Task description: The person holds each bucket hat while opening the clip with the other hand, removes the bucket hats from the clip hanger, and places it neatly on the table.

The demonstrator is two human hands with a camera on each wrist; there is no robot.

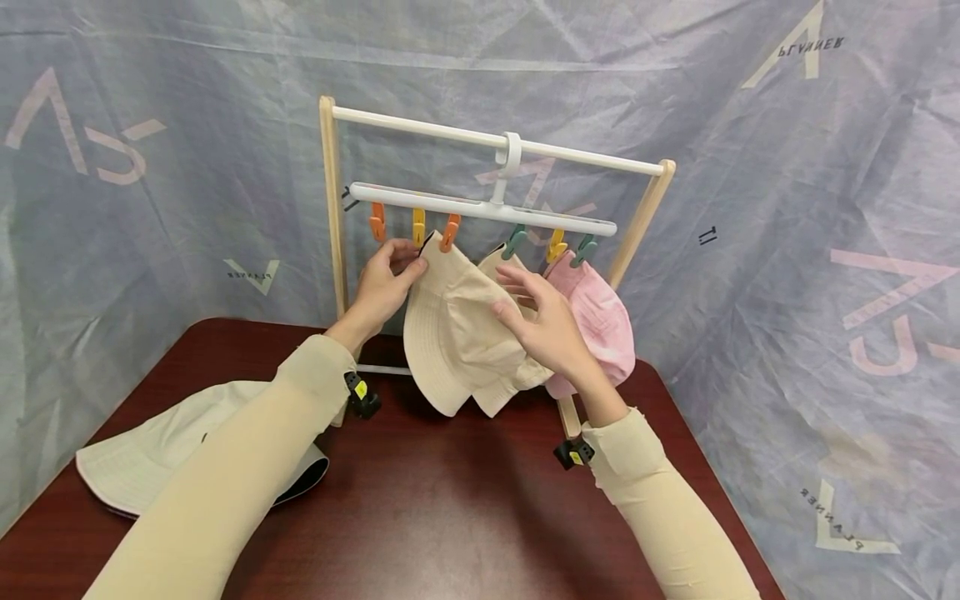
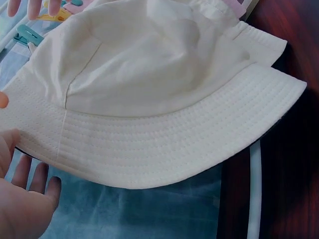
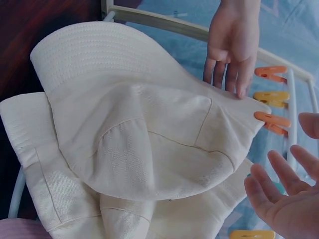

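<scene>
A cream bucket hat (image 1: 450, 325) hangs from an orange clothespin (image 1: 450, 232) on a white clip hanger (image 1: 427, 200). My left hand (image 1: 384, 279) pinches the hat's brim just beside that clothespin, thumb on the near face and fingers behind, as the left wrist view also shows. In front of the hat's other side is my right hand (image 1: 546, 321), its fingers loosely spread and holding nothing. Behind hangs a second cream hat (image 3: 55, 184), partly covered by the first and clipped with a green clothespin (image 1: 514, 242). To the right a pink hat (image 1: 600, 321) hangs from yellow and green clothespins.
The hanger hooks over the white rail (image 1: 427, 127) of a wooden-sided rack (image 1: 332, 200). Unused orange (image 1: 377, 222) and yellow (image 1: 418, 227) clothespins hang at its left. An off-white bucket hat (image 1: 172, 437) lies on the dark red table (image 1: 420, 517), partly behind my left sleeve.
</scene>
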